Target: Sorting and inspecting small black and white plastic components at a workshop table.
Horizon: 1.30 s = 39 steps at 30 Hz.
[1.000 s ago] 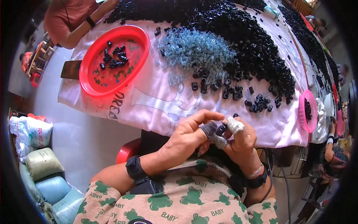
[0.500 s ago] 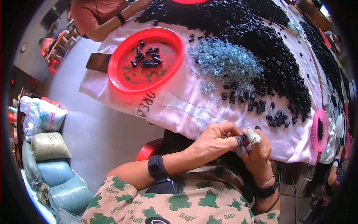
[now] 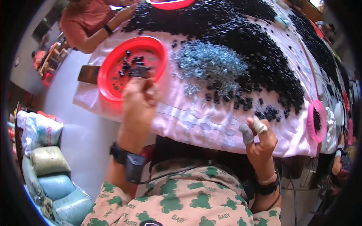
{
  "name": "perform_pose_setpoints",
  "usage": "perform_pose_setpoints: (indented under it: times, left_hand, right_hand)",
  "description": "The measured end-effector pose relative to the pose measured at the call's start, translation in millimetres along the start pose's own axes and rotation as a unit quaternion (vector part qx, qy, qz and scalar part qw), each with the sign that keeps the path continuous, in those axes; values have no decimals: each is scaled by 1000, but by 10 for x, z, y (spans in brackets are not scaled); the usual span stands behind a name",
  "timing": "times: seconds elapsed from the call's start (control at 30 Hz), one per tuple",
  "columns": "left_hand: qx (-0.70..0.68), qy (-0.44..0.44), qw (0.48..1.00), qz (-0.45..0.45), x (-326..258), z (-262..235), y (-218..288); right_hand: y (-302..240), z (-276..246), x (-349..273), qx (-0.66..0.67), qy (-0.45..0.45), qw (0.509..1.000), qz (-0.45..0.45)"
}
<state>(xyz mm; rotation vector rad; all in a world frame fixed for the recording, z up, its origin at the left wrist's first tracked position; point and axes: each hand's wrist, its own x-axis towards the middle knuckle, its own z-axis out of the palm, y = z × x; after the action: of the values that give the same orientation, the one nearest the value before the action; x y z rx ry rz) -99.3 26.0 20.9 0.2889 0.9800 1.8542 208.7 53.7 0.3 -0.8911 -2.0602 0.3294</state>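
My left hand [image 3: 140,96] reaches over the near right rim of a red basin [image 3: 104,83] that holds several small black plastic parts [image 3: 126,64]. A dark piece [image 3: 138,71] shows at its fingertips; motion blur hides whether they grip it. Beside the front edge of the cloth, my right hand [image 3: 261,140] has grey and whitish wraps on its thumb and a finger. Those two tips stand slightly apart, with nothing seen between them. Just beyond lies a small cluster of black parts [image 3: 268,113]. Clear bluish springs or coils [image 3: 211,62] are heaped farther back.
A pale pink cloth [image 3: 181,124] covers the table. Large heaps of black parts [image 3: 260,56] spread across its far side. A pink basket [image 3: 319,120] stands at the right edge. At the far left sits another person [image 3: 85,28]. Stuffed sacks [image 3: 56,180] lie on the left.
My hands were together by the front edge; now they are apart. The left has moved left and forward to the red basin, while the right stays near the edge. The view has shifted slightly.
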Motion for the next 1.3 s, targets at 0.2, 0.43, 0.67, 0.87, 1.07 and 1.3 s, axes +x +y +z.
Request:
perform_pose_setpoints:
  times: [0.2, 0.43, 0.67, 0.87, 1.07, 1.3]
  left_hand:
    - [-42, 11, 998, -50, -33, -64, -32]
    - [126, -130, 965, -192, -546, 329, -490]
    - [126, -175, 953, -213, -560, 313, -623]
    - [160, -159, 947, -227, -573, 351, -633]
    - [228, -218, 917, -244, -646, 440, -646]
    - [270, -247, 890, -271, -695, 603, -716]
  right_hand:
    - [196, -138, 14, 178, 175, 947, 201]
    - [215, -301, 75, 12, 37, 986, 161]
    - [26, -262, 124, -27, -115, 972, 201]
    - [28, -170, 89, -71, -165, 971, 160]
    - [47, -118, 71, -36, -151, 977, 144]
    - [-23, -94, 69, 93, -123, 985, 71]
